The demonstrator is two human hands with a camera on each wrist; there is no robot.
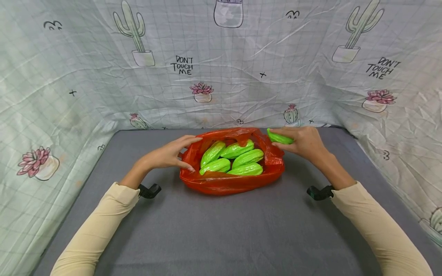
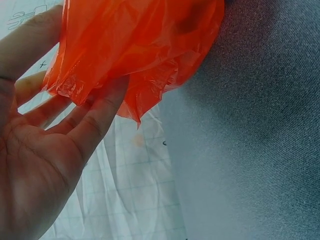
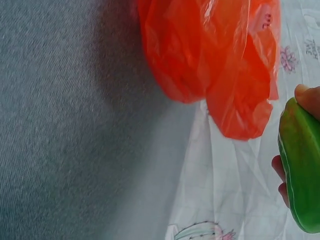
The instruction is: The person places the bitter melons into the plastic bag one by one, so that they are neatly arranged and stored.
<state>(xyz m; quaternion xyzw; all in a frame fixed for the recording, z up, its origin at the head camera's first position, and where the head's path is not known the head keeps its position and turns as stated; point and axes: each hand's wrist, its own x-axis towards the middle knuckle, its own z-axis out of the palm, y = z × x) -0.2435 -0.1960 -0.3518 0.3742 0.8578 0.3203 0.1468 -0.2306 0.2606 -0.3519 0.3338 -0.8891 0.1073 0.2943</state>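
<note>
An unlidded red plastic bag (image 1: 232, 186) stands on the table, its mouth spread wide. Several glossy green star fruits (image 1: 247, 158), long and ridged, lie inside it. My left hand (image 1: 168, 154) is at the bag's left rim, thumb and fingers spread apart. In the left wrist view, its fairly straight fingers (image 2: 102, 117) touch the red plastic, one tip partly behind it. My right hand (image 1: 304, 142) pinches another green star fruit (image 1: 280, 138) between thumb and fingers, just beyond the bag's right rim. The right wrist view shows this star fruit (image 3: 301, 172) beside the bag's loose handle flap (image 3: 240, 117).
The grey table (image 1: 221, 234) extends in front of the bag. White curtain (image 1: 235, 50) with cactus drawings hangs behind and at both sides. Black wrist camera mounts (image 1: 150, 191) stick out below both wrists.
</note>
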